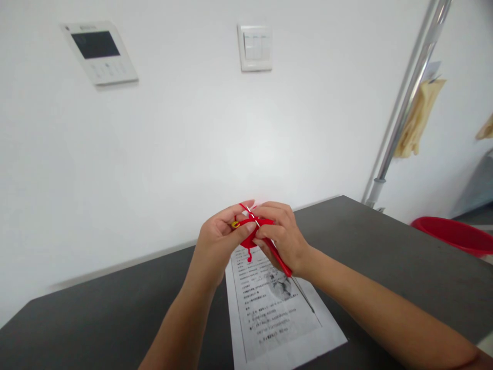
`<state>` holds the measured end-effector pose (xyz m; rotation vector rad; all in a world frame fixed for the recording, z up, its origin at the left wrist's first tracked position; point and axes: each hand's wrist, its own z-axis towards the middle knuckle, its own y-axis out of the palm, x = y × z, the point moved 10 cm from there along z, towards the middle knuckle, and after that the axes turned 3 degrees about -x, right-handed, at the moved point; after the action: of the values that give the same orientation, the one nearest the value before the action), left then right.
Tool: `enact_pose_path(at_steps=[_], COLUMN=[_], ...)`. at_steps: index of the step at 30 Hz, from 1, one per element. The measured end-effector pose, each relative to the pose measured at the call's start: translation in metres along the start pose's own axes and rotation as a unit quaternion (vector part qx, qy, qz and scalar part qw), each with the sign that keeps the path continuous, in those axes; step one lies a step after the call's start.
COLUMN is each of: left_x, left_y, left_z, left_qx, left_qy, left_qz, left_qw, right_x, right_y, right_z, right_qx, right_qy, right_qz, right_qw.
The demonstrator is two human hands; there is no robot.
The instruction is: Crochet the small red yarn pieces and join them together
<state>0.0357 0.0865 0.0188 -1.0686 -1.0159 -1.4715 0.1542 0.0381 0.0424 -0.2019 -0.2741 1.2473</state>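
Observation:
My left hand (221,234) pinches a small piece of red crochet work (249,239) between thumb and fingers. A strand of red yarn runs over its forefinger, and a short tail hangs below the piece. A yellow ring-like marker (235,224) sits at the piece's left edge. My right hand (283,234) is closed around a crochet hook (280,259) with a red handle, its metal tip at the top edge of the red work. A thin dark metal shaft sticks out behind the handle. Fingers hide part of the work.
Under the hands a printed sheet of paper (269,324) lies on the dark table (346,241). The white wall behind carries a switch panel (257,47) and an intercom (100,52). To the right are a metal pole (412,92), hanging yellowish gloves (419,118) and a red basin (454,234).

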Motion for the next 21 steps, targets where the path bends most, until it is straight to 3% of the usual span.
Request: enact_pose_path(at_steps=[3, 6, 15, 21], left_x=[-0.008, -0.007, -0.007, 0.007], left_y=[0.012, 0.017, 0.015, 0.010], left_z=[0.002, -0.001, 0.000, -0.001], left_qx=[-0.120, -0.178, -0.133, -0.117], left_qy=[-0.064, -0.088, -0.073, -0.036], left_qz=[-0.108, -0.150, -0.155, -0.210], left_qw=[0.985, 0.969, 0.976, 0.970], right_x=[-0.002, -0.001, -0.004, 0.011], right_y=[-0.003, -0.015, -0.025, -0.025], right_z=[0.010, 0.021, 0.028, 0.020], right_qx=[-0.042, -0.050, -0.037, -0.001], right_qy=[0.013, 0.039, 0.011, 0.098], right_qz=[0.058, 0.127, 0.169, 0.259], right_qw=[0.997, 0.990, 0.985, 0.961])
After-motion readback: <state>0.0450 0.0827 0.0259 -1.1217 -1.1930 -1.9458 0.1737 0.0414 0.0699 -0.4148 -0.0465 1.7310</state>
